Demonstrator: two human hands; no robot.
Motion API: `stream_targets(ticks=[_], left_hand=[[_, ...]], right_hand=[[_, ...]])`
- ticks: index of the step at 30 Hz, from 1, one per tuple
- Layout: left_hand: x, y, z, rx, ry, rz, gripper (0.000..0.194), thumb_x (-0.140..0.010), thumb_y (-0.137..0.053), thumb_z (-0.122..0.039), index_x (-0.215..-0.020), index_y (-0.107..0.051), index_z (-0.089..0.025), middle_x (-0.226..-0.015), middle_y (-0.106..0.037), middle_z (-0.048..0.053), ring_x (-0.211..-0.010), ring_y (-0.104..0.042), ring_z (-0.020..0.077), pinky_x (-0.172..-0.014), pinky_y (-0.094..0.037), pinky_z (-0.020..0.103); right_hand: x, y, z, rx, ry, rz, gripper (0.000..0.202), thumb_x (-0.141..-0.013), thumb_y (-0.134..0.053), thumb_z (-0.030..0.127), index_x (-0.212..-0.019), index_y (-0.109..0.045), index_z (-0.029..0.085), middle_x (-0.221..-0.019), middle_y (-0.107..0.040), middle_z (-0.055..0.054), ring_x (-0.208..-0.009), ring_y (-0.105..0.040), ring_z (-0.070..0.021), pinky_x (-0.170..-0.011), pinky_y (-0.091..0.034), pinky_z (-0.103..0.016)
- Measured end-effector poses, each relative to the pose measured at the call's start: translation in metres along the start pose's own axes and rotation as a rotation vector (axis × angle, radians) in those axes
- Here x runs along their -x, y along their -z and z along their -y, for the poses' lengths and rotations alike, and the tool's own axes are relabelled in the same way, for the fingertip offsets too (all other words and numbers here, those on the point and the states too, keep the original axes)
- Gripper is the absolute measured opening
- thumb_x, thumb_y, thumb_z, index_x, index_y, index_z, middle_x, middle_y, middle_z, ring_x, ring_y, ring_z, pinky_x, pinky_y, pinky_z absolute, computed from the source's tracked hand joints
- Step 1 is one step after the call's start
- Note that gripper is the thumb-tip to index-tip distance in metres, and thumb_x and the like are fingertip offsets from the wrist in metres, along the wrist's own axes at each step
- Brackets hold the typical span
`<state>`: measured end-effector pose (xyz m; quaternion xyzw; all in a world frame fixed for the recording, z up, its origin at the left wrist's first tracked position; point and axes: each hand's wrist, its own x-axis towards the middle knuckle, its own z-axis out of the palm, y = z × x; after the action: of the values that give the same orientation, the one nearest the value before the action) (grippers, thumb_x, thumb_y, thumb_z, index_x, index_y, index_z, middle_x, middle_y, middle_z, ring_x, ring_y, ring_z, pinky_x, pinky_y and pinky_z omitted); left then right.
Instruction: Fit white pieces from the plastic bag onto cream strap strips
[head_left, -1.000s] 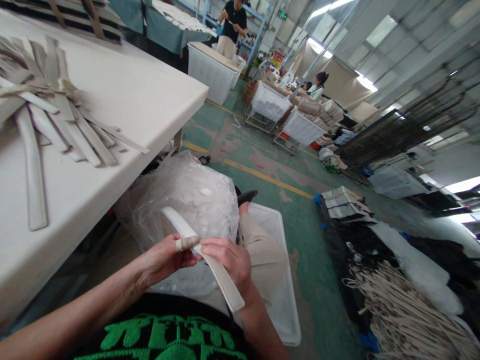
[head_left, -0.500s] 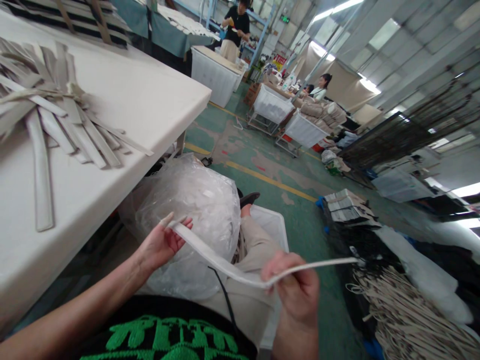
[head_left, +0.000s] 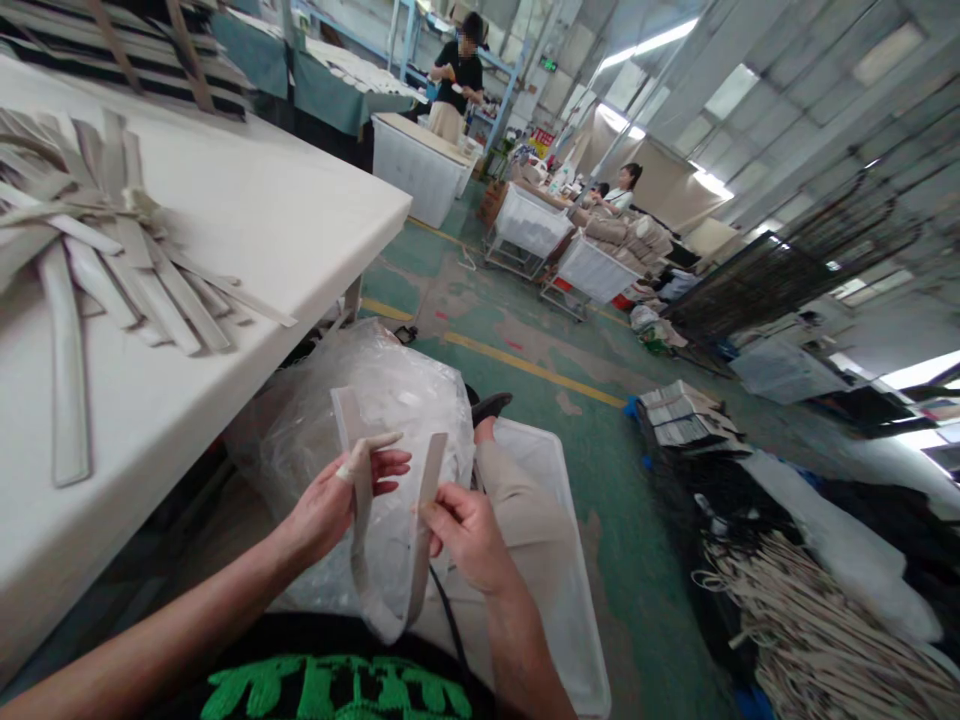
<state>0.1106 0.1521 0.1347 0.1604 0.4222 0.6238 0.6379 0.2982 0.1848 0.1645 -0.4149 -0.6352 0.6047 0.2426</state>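
Note:
A pale beige fabric strap point(head_left: 418, 540) hangs in a U-shaped loop between my two hands, above my lap. My left hand point(head_left: 330, 505) grips one side of it, with a short end standing up past the fingers. Pale covers sit on the thumb and a finger of this hand, and its other fingers stretch out to the right. My right hand point(head_left: 469, 530) pinches the strap's other side between thumb and fingers, its end pointing up. Behind the strap sits a clear plastic bag point(head_left: 300, 430), its contents hard to make out.
Similar straps point(head_left: 161, 290) lie piled on the white table point(head_left: 300, 210) to the left. A white bin point(head_left: 574, 560) stands by my leg. Bundled cords point(head_left: 817, 640) lie at the lower right. Two co-workers and several wheeled bins point(head_left: 600, 268) are farther back.
My right hand has come left and closer to my left hand. The strap, stretched out sideways before, now droops in a loop with both ends up.

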Motion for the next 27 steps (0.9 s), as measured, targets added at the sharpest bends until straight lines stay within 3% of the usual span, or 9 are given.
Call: stream_targets(ticks=[3, 7, 10, 14, 18, 22, 24, 27], left_hand=[[0.011, 0.009, 0.011, -0.249, -0.001, 0.167, 0.053, -0.087, -0.054, -0.062, -0.097, -0.073, -0.014, -0.091, -0.074, 0.011, -0.084, -0.066, 0.0248, -0.076, -0.051, 0.034], [0.019, 0.013, 0.009, -0.578, -0.04, 0.299, 0.059, -0.089, -0.045, -0.066, -0.072, -0.068, -0.015, -0.071, -0.063, 0.005, -0.069, -0.056, 0.019, -0.066, -0.046, 0.028], [0.018, 0.005, 0.003, -0.643, -0.082, 0.316, 0.056, -0.085, -0.05, -0.068, -0.067, -0.063, -0.016, -0.067, -0.059, 0.002, -0.068, -0.052, 0.0181, -0.065, -0.046, 0.027], [0.015, 0.0, 0.002, -0.634, -0.018, 0.385, 0.053, -0.086, -0.051, -0.065, -0.073, -0.067, -0.017, -0.063, -0.06, 0.002, -0.065, -0.053, 0.019, -0.064, -0.047, 0.028], [0.014, 0.007, -0.001, -0.691, 0.068, 0.472, 0.055, -0.091, -0.044, -0.063, -0.086, -0.074, -0.016, -0.073, -0.068, 0.006, -0.07, -0.06, 0.021, -0.066, -0.048, 0.029], [0.016, 0.006, -0.008, -0.792, 0.003, 0.646, 0.055, -0.094, -0.042, -0.058, -0.082, -0.078, -0.018, -0.088, -0.072, 0.007, -0.083, -0.062, 0.022, -0.08, -0.047, 0.03], [0.018, 0.002, -0.009, -0.816, -0.008, 0.721, 0.056, -0.096, -0.041, -0.056, -0.079, -0.079, -0.018, -0.09, -0.072, 0.006, -0.087, -0.062, 0.0226, -0.084, -0.046, 0.03], [0.02, -0.002, -0.009, -0.833, 0.037, 0.794, 0.054, -0.096, -0.043, -0.054, -0.08, -0.079, -0.018, -0.086, -0.073, 0.006, -0.084, -0.062, 0.0222, -0.084, -0.046, 0.03]], right_hand=[[-0.021, -0.023, -0.005, 0.027, 0.035, 0.052, 0.033, -0.092, -0.057, 0.046, -0.077, -0.06, 0.018, -0.054, -0.052, 0.004, -0.044, -0.053, -0.0099, -0.044, -0.038, -0.02], [-0.03, -0.035, -0.006, 0.1, 0.048, 0.019, 0.033, -0.095, -0.048, 0.041, -0.069, -0.053, 0.02, -0.048, -0.048, 0.005, -0.042, -0.052, -0.0113, -0.044, -0.036, -0.02], [-0.029, -0.038, -0.003, 0.281, 0.085, -0.054, 0.03, -0.094, -0.049, 0.033, -0.069, -0.057, 0.02, -0.051, -0.053, 0.003, -0.048, -0.056, -0.0127, -0.048, -0.036, -0.022], [-0.024, -0.029, 0.002, 0.577, 0.169, -0.204, 0.026, -0.091, -0.058, 0.03, -0.068, -0.065, 0.019, -0.062, -0.063, -0.001, -0.062, -0.059, -0.0146, -0.058, -0.037, -0.024], [-0.022, -0.009, 0.003, 0.321, 0.133, -0.24, 0.029, -0.092, -0.058, 0.044, -0.084, -0.068, 0.019, -0.068, -0.065, 0.0, -0.055, -0.055, -0.0113, -0.053, -0.039, -0.022], [-0.022, -0.001, 0.013, 0.072, 0.135, -0.052, 0.039, -0.085, -0.066, 0.05, -0.109, -0.067, 0.019, -0.079, -0.065, 0.0, -0.047, -0.049, -0.0078, -0.044, -0.037, -0.021], [-0.022, -0.003, 0.019, 0.07, 0.155, 0.012, 0.033, -0.085, -0.067, 0.048, -0.1, -0.069, 0.018, -0.07, -0.058, 0.003, -0.045, -0.046, -0.007, -0.043, -0.035, -0.02], [-0.021, -0.006, 0.028, 0.072, 0.214, -0.016, 0.03, -0.086, -0.067, 0.046, -0.08, -0.067, 0.017, -0.069, -0.052, 0.003, -0.047, -0.047, -0.0059, -0.042, -0.035, -0.019]])
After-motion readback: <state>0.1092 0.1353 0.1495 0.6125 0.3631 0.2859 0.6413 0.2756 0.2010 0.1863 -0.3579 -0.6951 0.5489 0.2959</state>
